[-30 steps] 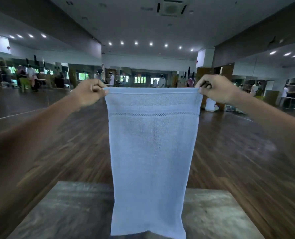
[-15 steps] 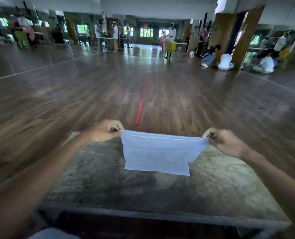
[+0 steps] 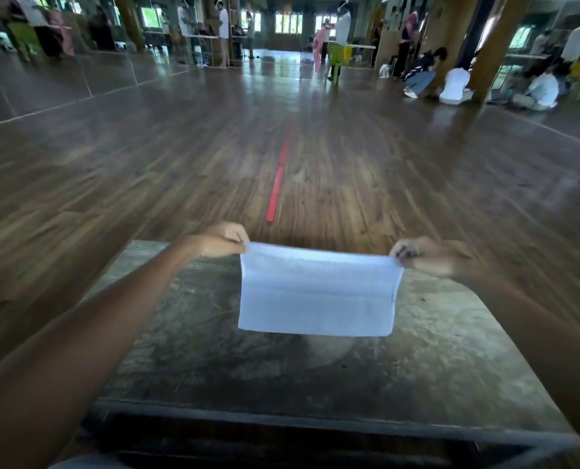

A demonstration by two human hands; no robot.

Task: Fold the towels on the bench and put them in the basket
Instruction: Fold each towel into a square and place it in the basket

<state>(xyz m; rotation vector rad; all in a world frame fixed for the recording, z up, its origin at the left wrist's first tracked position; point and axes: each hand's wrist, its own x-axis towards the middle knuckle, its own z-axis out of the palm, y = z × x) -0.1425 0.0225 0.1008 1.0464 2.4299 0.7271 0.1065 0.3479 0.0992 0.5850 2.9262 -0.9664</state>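
just one pale blue towel [image 3: 315, 299], its top corners pinched by left hand [image 3: 221, 240] and right hand [image 3: 424, 255] over one bench [image 3: 451, 367].

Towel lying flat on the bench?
No, left hand and right hand pinch the towel by its top corners, up over the bench.

no readable text, no labels (blurred background)

A pale blue, plain towel [image 3: 317, 296] is seen. The bench [image 3: 434, 360] is mottled grey-green, edged in black. The far floor [image 3: 146, 157] is brown, wood-grained, marked by a red stripe [image 3: 276, 187].
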